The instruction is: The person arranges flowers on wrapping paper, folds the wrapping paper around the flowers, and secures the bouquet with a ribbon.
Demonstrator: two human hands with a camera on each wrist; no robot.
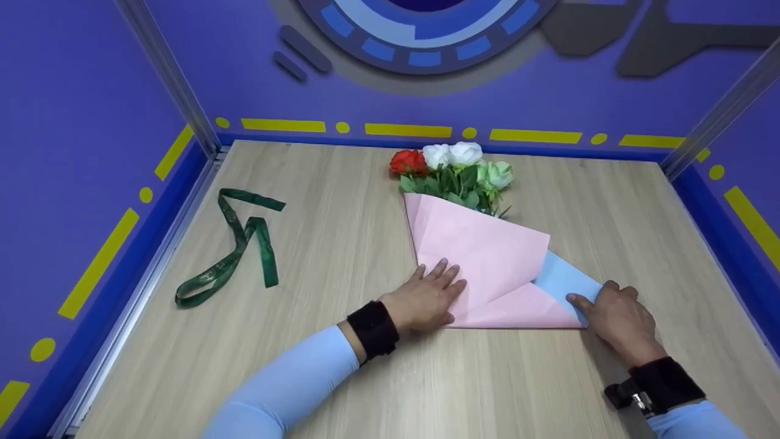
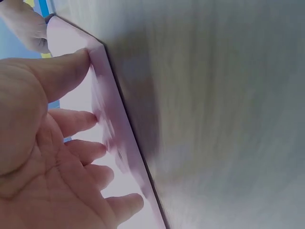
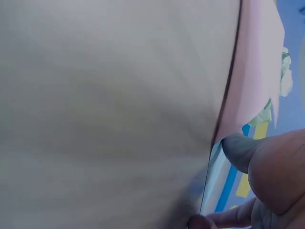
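A bouquet of artificial flowers lies in wrapping paper (image 1: 487, 244), pink with a light blue part showing at the right. Red, white and pale green roses (image 1: 466, 153) and dark leaves stick out at its top. My left hand (image 1: 426, 299), fingers spread, presses on the pink paper's lower left part; the left wrist view shows its fingertips along the paper's folded edge. At the lower right corner my right hand (image 1: 621, 317) pinches the blue part, thumb on top and fingers at the outer edge. The flower stems are hidden under the paper.
A dark green ribbon (image 1: 228, 262) lies loosely looped on the wooden table (image 1: 341, 213) at the left. Blue-purple panels (image 1: 609, 103) with yellow marks wall in the table at the back and both sides.
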